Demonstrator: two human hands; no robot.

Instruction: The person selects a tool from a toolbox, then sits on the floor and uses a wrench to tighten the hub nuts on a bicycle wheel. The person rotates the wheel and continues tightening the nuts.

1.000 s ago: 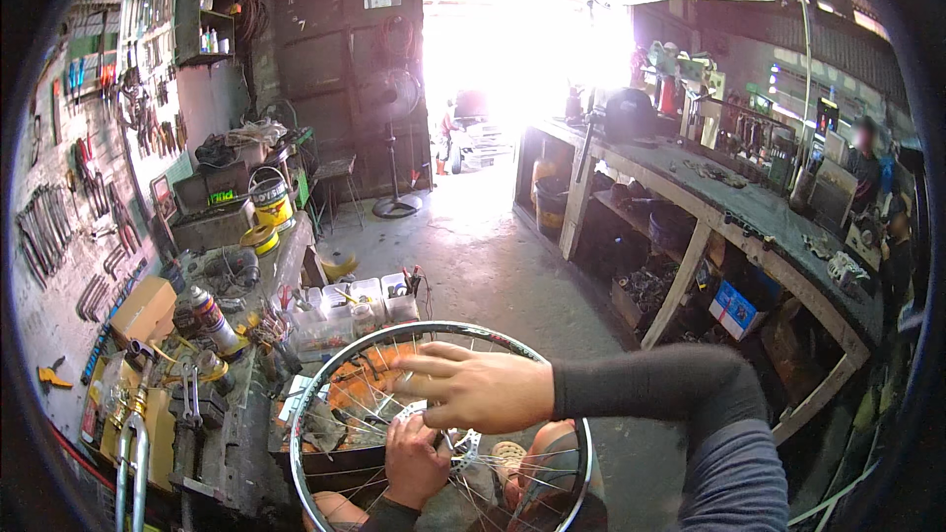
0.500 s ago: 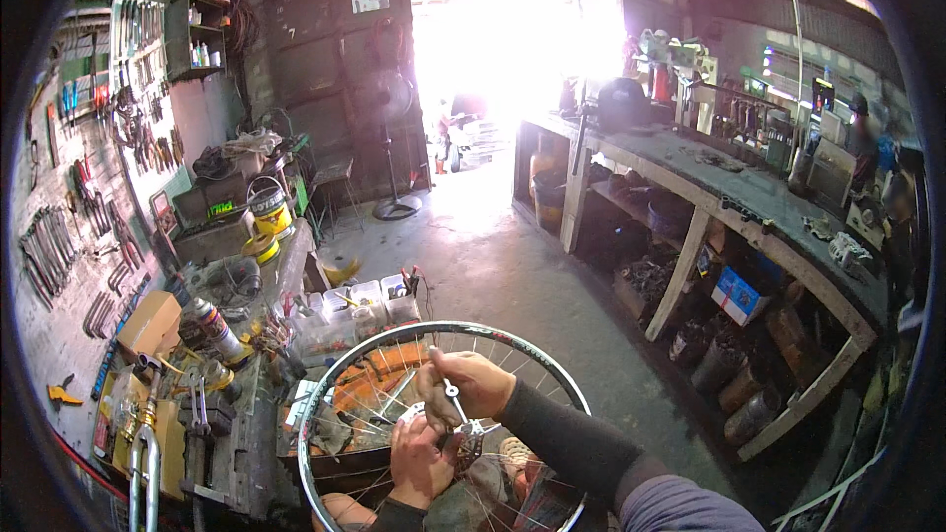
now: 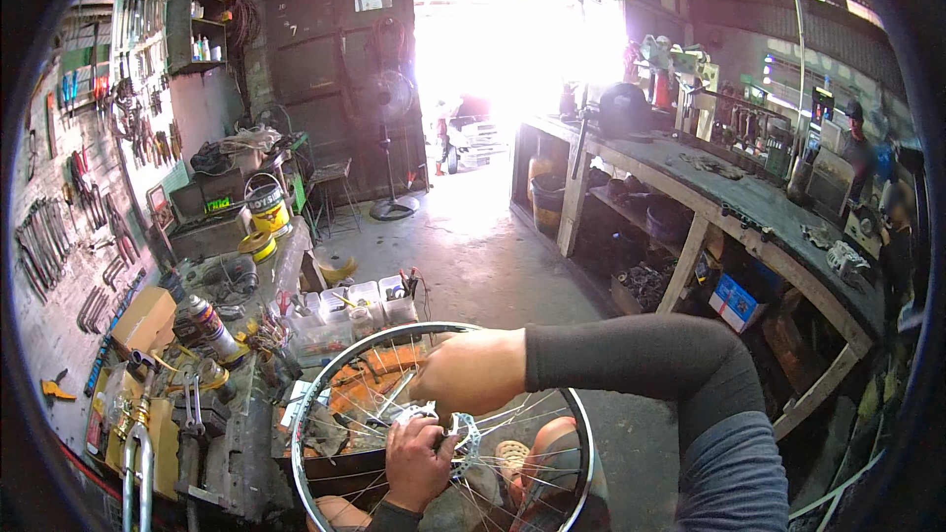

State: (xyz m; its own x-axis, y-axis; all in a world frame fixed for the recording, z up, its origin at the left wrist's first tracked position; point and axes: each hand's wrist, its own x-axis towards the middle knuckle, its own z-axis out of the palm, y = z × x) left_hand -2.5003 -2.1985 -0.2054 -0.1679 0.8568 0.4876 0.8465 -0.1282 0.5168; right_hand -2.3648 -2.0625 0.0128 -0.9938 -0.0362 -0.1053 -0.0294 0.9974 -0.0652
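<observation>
A spoked bicycle wheel [image 3: 588, 414] with a dark rim lies before me, over my knees. My left hand [image 3: 419, 463] is closed at the hub, its fingers wrapped round the axle area. A silver brake disc [image 3: 467, 445] shows just right of those fingers. My right hand [image 3: 478, 372] reaches across the wheel from the right, above the hub, back of the hand upward. Its fingertips are hidden, so whatever they grip does not show. Below it, silvery metal at the hub [image 3: 422, 408] is partly covered by both hands.
Left stands a cluttered bench with a vise [image 3: 202, 414], a spray can [image 3: 212, 325] and a cardboard box [image 3: 148, 318]. Clear plastic bins [image 3: 365, 300] hold small parts beyond the wheel. A long workbench [image 3: 729, 187] runs along the right. Tools hang on the left wall.
My right hand has turned over and swung left across the hub, its elbow now raised out to the right. The small ring-ended wrench seen in it has gone from sight. My left hand stays at the hub.
</observation>
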